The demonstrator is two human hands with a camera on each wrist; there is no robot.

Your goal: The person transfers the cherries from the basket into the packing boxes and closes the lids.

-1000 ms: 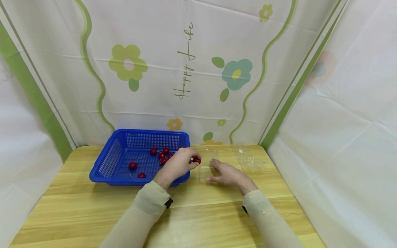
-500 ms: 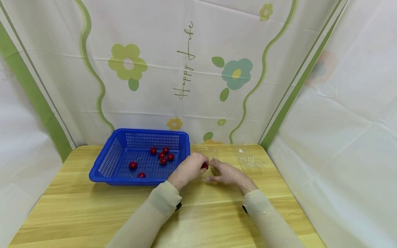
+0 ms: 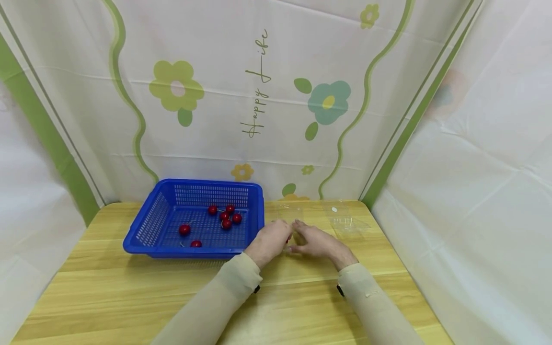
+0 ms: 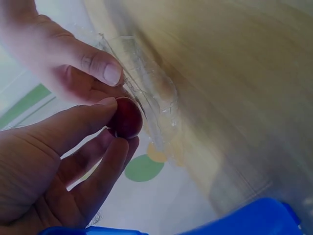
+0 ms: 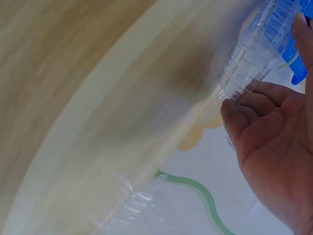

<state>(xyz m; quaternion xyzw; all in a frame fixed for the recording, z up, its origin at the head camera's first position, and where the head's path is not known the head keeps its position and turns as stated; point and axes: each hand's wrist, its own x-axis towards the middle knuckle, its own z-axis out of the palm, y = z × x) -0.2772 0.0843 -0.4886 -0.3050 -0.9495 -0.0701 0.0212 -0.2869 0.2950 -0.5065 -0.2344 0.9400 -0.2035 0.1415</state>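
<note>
A dark red cherry (image 4: 128,118) is pinched between the thumb and fingers of my left hand (image 3: 270,242). In the left wrist view it is right at the rim of a clear plastic box (image 4: 155,93). My right hand (image 3: 321,244) holds that box at its right side, with bent fingers and thumb against the plastic. From the head, both hands nearly meet over the box, covering much of it and leaving only a sliver of the cherry visible. Left of my hands, a blue basket (image 3: 207,182) contains several more red cherries (image 3: 225,217) with stems.
Another clear plastic container (image 3: 348,223) lies at the table's back right, its lid part raised. The wooden table (image 3: 276,306) meets a flower-printed curtain (image 3: 241,143) at the back. White sheets (image 3: 483,215) hang along the sides.
My left hand has moved right and slightly toward me, carrying the cherry from the basket's right edge to the clear box. The right hand has stayed in place.
</note>
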